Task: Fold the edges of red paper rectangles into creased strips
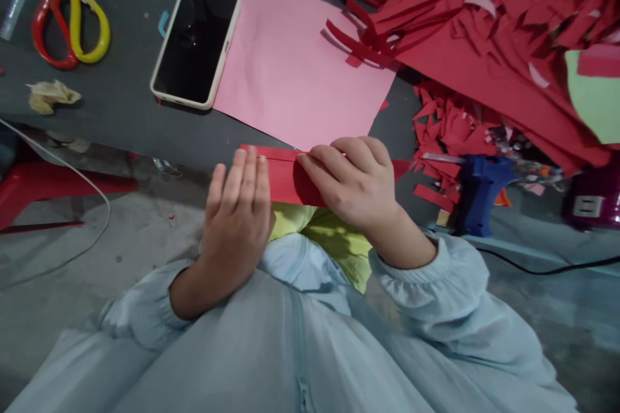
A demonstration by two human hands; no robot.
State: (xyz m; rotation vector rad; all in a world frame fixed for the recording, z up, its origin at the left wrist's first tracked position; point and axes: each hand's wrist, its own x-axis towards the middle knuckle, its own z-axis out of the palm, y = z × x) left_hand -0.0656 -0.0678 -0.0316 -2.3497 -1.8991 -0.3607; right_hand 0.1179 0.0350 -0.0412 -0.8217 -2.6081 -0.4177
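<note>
A folded strip of red paper lies along the front edge of the table, in front of my body. My left hand rests flat on its left end, fingers straight and side by side. Over the right part of the strip, my right hand has its fingers curled, thumb and fingertips on the paper. The strip's right tip sticks out past that hand. Just beyond both hands lies a sheet of pink paper, its near corner close to my right knuckles.
A phone overlaps the pink sheet. Scissors with red and yellow handles lie at the far left. Red paper scraps heap at the right, near a blue glue gun and a black cord. A red stool stands left.
</note>
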